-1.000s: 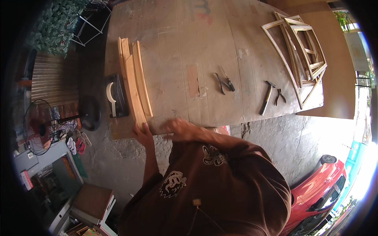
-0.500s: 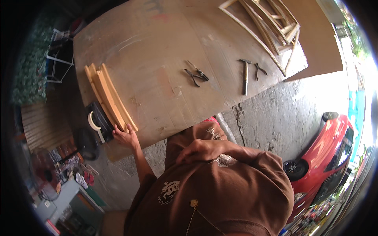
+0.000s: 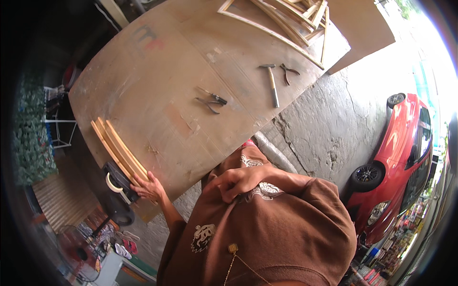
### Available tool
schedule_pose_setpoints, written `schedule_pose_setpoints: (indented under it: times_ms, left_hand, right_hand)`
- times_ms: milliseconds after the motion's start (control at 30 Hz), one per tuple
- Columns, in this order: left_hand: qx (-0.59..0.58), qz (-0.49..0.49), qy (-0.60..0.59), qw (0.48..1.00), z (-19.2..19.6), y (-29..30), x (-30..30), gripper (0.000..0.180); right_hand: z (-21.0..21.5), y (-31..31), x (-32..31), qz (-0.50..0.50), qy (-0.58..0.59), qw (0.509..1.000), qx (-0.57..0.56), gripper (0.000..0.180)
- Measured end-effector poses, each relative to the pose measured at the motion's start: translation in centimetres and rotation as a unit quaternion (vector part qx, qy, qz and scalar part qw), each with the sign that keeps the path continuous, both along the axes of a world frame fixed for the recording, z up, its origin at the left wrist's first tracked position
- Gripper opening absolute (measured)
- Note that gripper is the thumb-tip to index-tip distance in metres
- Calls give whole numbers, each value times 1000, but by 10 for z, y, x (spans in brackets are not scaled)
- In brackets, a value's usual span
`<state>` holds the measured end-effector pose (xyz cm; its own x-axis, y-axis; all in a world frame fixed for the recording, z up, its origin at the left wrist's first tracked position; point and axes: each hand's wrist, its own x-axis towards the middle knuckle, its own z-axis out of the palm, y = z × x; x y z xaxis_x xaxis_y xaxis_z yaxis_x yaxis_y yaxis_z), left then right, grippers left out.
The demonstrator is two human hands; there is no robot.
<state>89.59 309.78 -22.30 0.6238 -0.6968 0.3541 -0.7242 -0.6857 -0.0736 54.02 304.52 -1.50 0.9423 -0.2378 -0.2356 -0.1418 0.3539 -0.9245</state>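
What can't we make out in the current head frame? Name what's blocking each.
Head view:
1. Near ends of the wooden strips: partly covered by the left hand, whose grip is unclear.
2. Right hand: palm side turned away, so whether it holds anything is hidden.
3. Wooden frames: cut off by the upper edge.
4. Fan: dim and blurred; blades can't be told apart.

Smooth wooden strips [image 3: 118,150], matt tabletop [image 3: 162,86] (scuffed), glossy car [image 3: 393,159]
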Motion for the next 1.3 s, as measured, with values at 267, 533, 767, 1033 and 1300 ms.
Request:
schedule_pose_setpoints:
  times_ms: [267, 533, 767, 1033, 1300]
  left_hand:
    - [-70, -50, -43, 995, -14, -17, -23, 86]
    - [-116, -220, 134, 959, 21, -101, -169, 80]
    - [-65, -247, 329, 909, 24, -140, -337, 75]
    - [-70, -205, 369, 904, 16, -126, -390, 74]
    - [-66, -74, 254, 962, 2, -154, -359, 75]
  right_hand:
    - [-10, -12, -43, -38, -167, 982, 77, 52]
    - [-50, -121, -216, -482, 145, 864, -14, 44]
    - [-103, -263, -441, -724, 136, 674, -60, 34]
    - [-170, -478, -591, -720, 466, 488, -160, 61]
    - [-180, -508, -631, -751, 113, 644, 98, 40]
